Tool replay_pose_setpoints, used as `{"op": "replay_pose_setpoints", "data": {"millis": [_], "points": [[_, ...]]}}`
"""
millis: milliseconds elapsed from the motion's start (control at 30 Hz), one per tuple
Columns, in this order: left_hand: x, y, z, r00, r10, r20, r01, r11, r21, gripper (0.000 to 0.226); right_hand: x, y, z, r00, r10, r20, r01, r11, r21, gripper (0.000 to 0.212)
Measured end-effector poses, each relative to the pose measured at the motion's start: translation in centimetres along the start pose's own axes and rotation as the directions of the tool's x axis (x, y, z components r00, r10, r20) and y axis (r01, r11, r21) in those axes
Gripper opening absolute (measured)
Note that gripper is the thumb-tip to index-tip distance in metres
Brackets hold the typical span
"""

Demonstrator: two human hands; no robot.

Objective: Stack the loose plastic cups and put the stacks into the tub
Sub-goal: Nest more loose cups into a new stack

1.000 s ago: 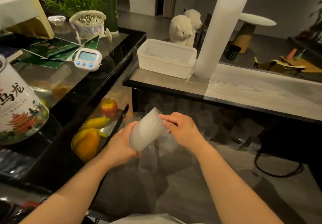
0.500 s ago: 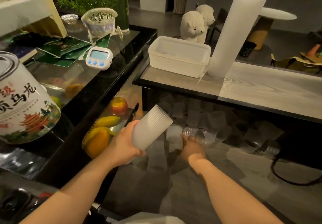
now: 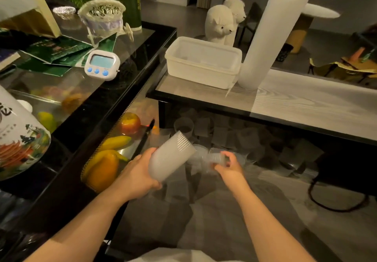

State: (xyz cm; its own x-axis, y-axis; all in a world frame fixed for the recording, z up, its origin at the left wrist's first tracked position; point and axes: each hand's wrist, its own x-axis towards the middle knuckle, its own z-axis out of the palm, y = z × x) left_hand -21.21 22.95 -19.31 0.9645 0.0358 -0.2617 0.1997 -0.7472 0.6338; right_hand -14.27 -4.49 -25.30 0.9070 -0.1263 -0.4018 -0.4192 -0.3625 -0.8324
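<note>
- Left hand point(image 3: 138, 177): I see it wrapped round the closed end of a stack of cups point(image 3: 170, 157), fingers curled under, thumb on top. The stack is tilted, its open rims pointing toward 1 o'clock.
- Right hand point(image 3: 228, 165): fingers curled on a single clear cup point(image 3: 217, 158), held just beyond the stack's mouth, at 3 o'clock from it. The cup is blurred; I cannot tell which way it opens, nor whether it touches the stack.
- Loose cups point(image 3: 222, 134): many lie scattered on the floor point(image 3: 265, 210) under the low table point(image 3: 306, 102), from 12 to 3 o'clock of the hands. One stands upright point(image 3: 183, 126) at 12 o'clock from the stack.
- Tub point(image 3: 203, 61): white, lidless, on the near left corner of the low table, at 12 o'clock from the hands and well apart from them. Its contents are not clear to me from here.
- A tall white roll point(image 3: 273, 31) stands just beside the tub at its 3 o'clock, leaning right.
- Two white plush animals point(image 3: 222, 22) sit behind the tub at 12 o'clock.
- Glass counter point(image 3: 126, 57) at 9 to 11 o'clock carries a white timer point(image 3: 102, 64), green packets point(image 3: 57, 50), a woven basket point(image 3: 102, 15) and a printed tin point(image 3: 18, 139).
- Below the glass: an apple point(image 3: 130, 123), a banana point(image 3: 115, 142) and an orange pepper point(image 3: 103, 170), at 9 o'clock from the left hand.
</note>
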Motion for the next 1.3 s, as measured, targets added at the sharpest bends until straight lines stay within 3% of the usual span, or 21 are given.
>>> {"op": "replay_pose_setpoints", "data": {"millis": [67, 133, 267, 333, 400, 533, 633, 800, 900, 1000, 1067, 1100, 1167, 1233, 1300], "points": [[0.5, 0.5, 0.3, 1.0, 0.01, 0.018, -0.01, 1.0, 0.028, 0.107, -1.1, -1.7, -1.7, 0.999, -0.026, 0.024, 0.016, 0.939, 0.343, 0.046], [0.8, 0.9, 0.5, 0.999, 0.036, 0.028, -0.038, 0.998, 0.052, 0.109, -2.7, -3.9, -3.1, 0.992, -0.116, 0.054, 0.064, 0.817, 0.573, 0.042], [1.3, 1.8, 1.0, 0.995, 0.085, 0.046, -0.086, 0.996, 0.038, 0.11, -4.6, -6.9, -4.8, 0.957, -0.275, 0.09, 0.124, 0.671, 0.731, 0.051], [1.3, 2.0, 1.0, 0.993, 0.109, 0.051, -0.11, 0.994, 0.008, 0.109, -5.2, -7.7, -4.8, 0.938, -0.323, 0.123, 0.13, 0.66, 0.74, 0.048], [1.0, 2.3, 0.9, 0.989, 0.136, 0.054, -0.135, 0.991, -0.007, 0.108, -5.6, -8.2, -4.3, 0.923, -0.355, 0.146, 0.164, 0.709, 0.686, 0.043], [0.7, 2.6, 0.4, 0.985, 0.165, 0.054, -0.163, 0.986, -0.043, 0.105, -6.1, -8.4, -3.2, 0.912, -0.387, 0.137, 0.273, 0.821, 0.502, 0.053], [0.5, 2.4, 0.0, 0.984, 0.172, 0.05, -0.169, 0.983, -0.066, 0.104, -5.9, -8.5, -2.9, 0.907, -0.395, 0.144, 0.338, 0.889, 0.309, 0.037], [0.4, 2.5, -0.1, 0.986, 0.165, 0.007, -0.163, 0.982, -0.097, 0.103, -6.0, -9.2, -2.2, 0.887, -0.333, 0.32, 0.341, 0.939, 0.032, 0.049], [0.7, 2.8, -0.1, 0.985, 0.167, -0.031, -0.169, 0.981, -0.099, 0.102, -5.8, -9.5, -1.6, 0.845, -0.342, 0.412, 0.386, 0.922, -0.025, 0.065], [1.3, 2.7, 0.2, 0.987, 0.153, -0.053, -0.158, 0.983, -0.093, 0.103, -4.7, -10.1, -1.5, 0.832, -0.347, 0.433, 0.364, 0.93, 0.047, 0.064], [1.7, 2.8, 0.3, 0.99, 0.123, -0.067, -0.129, 0.987, -0.095, 0.103, -2.8, -9.6, -0.8, 0.888, -0.332, 0.32, 0.293, 0.942, 0.162, 0.059], [1.9, 2.7, 0.3, 0.992, 0.097, -0.078, -0.104, 0.99, -0.095, 0.105, -1.5, -8.9, -0.3, 0.926, -0.31, 0.215, 0.286, 0.949, 0.134, 0.052], [2.2, 2.5, 0.2, 0.994, 0.049, -0.098, -0.059, 0.993, -0.103, 0.107, 1.0, -7.3, 0.8, 0.966, -0.25, 0.06, 0.256, 0.958, -0.126, 0.041], [2.5, 2.1, 0.1, 0.995, 0.016, -0.101, -0.029, 0.992, -0.123, 0.107, 2.8, -5.6, 1.8, 0.98, -0.176, 0.094, 0.199, 0.886, -0.418, 0.046], [2.8, 1.5, 0.1, 0.995, -0.016, -0.094, 0.003, 0.991, -0.131, 0.107, 4.1, -4.5, 2.7, 0.97, -0.177, 0.168, 0.242, 0.785, -0.57, 0.054]]}}
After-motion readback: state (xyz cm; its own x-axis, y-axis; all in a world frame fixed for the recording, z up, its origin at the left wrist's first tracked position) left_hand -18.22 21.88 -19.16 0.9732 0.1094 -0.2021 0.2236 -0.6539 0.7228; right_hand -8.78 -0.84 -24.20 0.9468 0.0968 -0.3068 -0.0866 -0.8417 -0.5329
